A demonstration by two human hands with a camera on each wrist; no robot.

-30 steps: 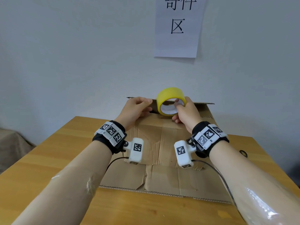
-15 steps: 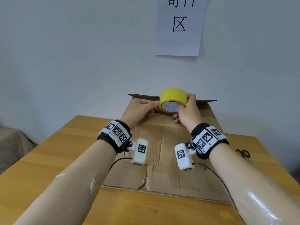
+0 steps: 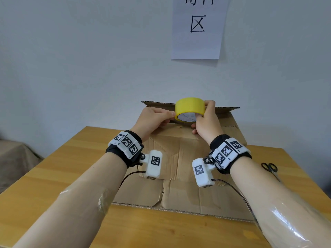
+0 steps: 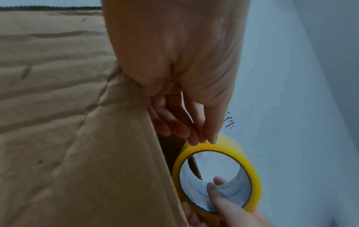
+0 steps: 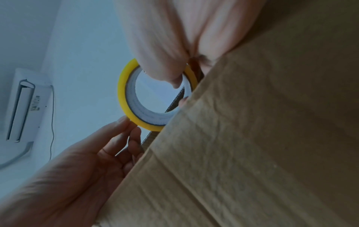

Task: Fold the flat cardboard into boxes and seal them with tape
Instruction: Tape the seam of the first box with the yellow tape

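A brown cardboard box (image 3: 179,154) stands on the wooden table (image 3: 53,176), with its near flap lying flat toward me. Above the box's top edge my right hand (image 3: 206,120) holds a yellow tape roll (image 3: 189,107), thumb inside the core and fingers over the top. My left hand (image 3: 154,119) pinches the roll's left rim with thumb and forefinger. In the left wrist view the fingertips (image 4: 209,138) sit on the roll (image 4: 250,176), beside the box wall (image 4: 77,138). In the right wrist view the right thumb (image 5: 174,81) hooks the roll (image 5: 124,95).
Black scissors (image 3: 269,168) lie on the table at the right edge. A white wall with a paper sign (image 3: 197,27) rises right behind the box. An air conditioner (image 5: 21,107) shows in the right wrist view. Bare table lies left and in front.
My left hand has slid right from the box's top edge onto the roll's rim. The right hand has lifted and tilted the roll slightly.
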